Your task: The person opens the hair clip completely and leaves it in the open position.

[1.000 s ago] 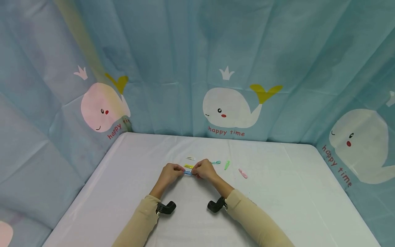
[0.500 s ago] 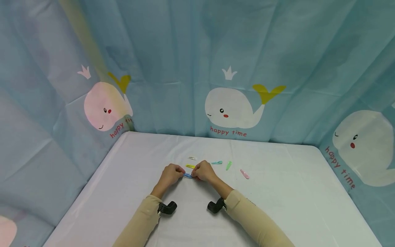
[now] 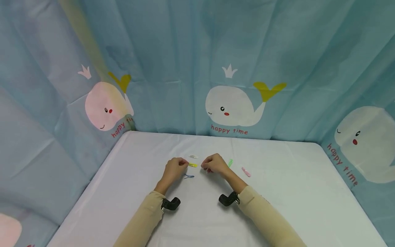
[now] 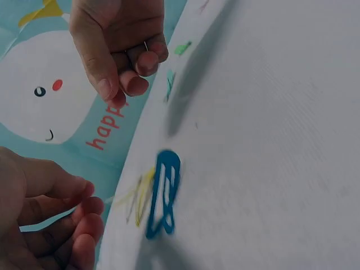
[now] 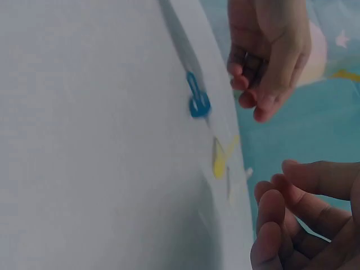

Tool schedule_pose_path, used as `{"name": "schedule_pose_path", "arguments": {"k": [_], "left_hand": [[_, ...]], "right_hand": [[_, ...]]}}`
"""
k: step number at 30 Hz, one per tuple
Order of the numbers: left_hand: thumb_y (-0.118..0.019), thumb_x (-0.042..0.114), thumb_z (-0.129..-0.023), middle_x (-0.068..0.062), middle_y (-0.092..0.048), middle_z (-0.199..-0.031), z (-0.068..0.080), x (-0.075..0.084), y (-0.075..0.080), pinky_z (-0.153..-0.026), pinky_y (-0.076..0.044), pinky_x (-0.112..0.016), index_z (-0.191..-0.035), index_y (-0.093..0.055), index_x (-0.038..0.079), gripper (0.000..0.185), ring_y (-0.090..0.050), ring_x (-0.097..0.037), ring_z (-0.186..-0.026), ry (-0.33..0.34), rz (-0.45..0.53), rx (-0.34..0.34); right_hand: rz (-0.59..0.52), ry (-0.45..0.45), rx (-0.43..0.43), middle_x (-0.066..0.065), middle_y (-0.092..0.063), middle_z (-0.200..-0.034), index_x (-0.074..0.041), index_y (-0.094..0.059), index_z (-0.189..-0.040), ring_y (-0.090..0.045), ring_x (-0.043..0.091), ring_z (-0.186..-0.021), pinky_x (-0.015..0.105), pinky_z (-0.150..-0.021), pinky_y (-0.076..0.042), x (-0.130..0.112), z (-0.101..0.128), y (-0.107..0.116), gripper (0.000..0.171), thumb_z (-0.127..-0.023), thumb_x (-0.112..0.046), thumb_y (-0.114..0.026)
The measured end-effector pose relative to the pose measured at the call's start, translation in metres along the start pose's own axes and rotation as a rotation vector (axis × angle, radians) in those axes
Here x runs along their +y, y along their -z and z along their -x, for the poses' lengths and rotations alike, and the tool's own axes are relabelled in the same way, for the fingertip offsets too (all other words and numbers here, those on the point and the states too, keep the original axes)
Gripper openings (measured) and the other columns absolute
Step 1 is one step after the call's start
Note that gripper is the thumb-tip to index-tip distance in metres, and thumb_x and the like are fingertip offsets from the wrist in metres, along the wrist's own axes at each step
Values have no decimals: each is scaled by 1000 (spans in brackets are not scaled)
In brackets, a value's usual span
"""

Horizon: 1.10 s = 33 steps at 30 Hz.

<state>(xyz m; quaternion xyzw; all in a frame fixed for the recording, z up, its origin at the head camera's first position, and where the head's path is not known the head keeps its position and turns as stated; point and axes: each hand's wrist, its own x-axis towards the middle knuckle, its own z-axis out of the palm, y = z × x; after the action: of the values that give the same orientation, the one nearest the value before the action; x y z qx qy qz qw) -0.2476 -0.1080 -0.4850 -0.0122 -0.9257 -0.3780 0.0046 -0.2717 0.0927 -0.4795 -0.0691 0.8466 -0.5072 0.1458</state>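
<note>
Left hand [image 3: 175, 168] was held beside yellow snap clip [image 3: 192, 165], grip loosely curled; contact could not be told. Blue snap clip [image 3: 190, 176] was seen splayed on table [image 3: 197, 219], nearer the person; pale clip [image 3: 193, 156] beyond. Right hand [image 3: 215, 164] was held loosely curled too. Green [image 3: 230, 162] and pink clips [image 3: 246, 172] were noted rightward.

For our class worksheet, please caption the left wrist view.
Blue hair clip on a white tabletop, left hand and right hand nearby.

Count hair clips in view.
6: blue clip in front; yellow clip behind it; white clip behind that; green clip and pink clip farther right; teal clip in the left wrist view, likely hidden by the right hand in the head view.
</note>
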Motion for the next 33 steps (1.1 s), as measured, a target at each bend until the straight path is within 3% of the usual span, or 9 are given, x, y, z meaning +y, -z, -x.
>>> {"name": "schedule_pose_path", "arguments": {"k": [5, 13, 23, 28, 33], "left_hand": [[-66, 16, -91, -5, -74, -92, -5, 20, -3, -69, -50, -31, -94, -75, 9, 12, -63, -16, -79, -71, 24, 2], [-65, 14, -91, -7, -73, -89, -19, 40, -21, -59, -45, -24, -97, -75, 7, 14, -59, -13, -70, -124, 45, -47], [-66, 11, -89, -8, -73, -90, -35, 51, -53, -72, -51, -31, -93, -75, 6, 11, -64, -18, -81, -127, 31, -112], [-66, 11, -88, -8, -73, -90, -42, 55, -68, -75, -51, -33, -92, -75, 6, 11, -64, -19, -83, -99, 16, -146], [-67, 8, -87, -8, -72, -88, -46, 60, -75, -76, -51, -35, -91, -75, 5, 10, -62, -19, -81, -67, 11, -131]], "right_hand": [[-16, -24, 33, 7, -70, -75, 0, -75, -90, -58, 14, -61, 25, -56, -48, 2, -1, 24, 14, -89, -12, -68], [26, -34, 101, 8, -69, -77, 4, -73, -96, -59, 14, -63, 26, -59, -49, 10, -3, 53, 21, -91, -15, -66], [148, -70, 198, 11, -72, -83, 0, -75, -89, -60, 16, -68, 23, -55, -44, 20, -5, 70, 16, -89, -15, -68], [220, -83, 200, 9, -71, -78, -1, -76, -89, -56, 12, -62, 23, -53, -42, 26, -9, 71, 16, -88, -16, -69], [250, -73, 181, 10, -70, -75, 0, -75, -88, -55, 11, -57, 23, -52, -42, 28, -14, 70, 15, -87, -14, -69]]}}
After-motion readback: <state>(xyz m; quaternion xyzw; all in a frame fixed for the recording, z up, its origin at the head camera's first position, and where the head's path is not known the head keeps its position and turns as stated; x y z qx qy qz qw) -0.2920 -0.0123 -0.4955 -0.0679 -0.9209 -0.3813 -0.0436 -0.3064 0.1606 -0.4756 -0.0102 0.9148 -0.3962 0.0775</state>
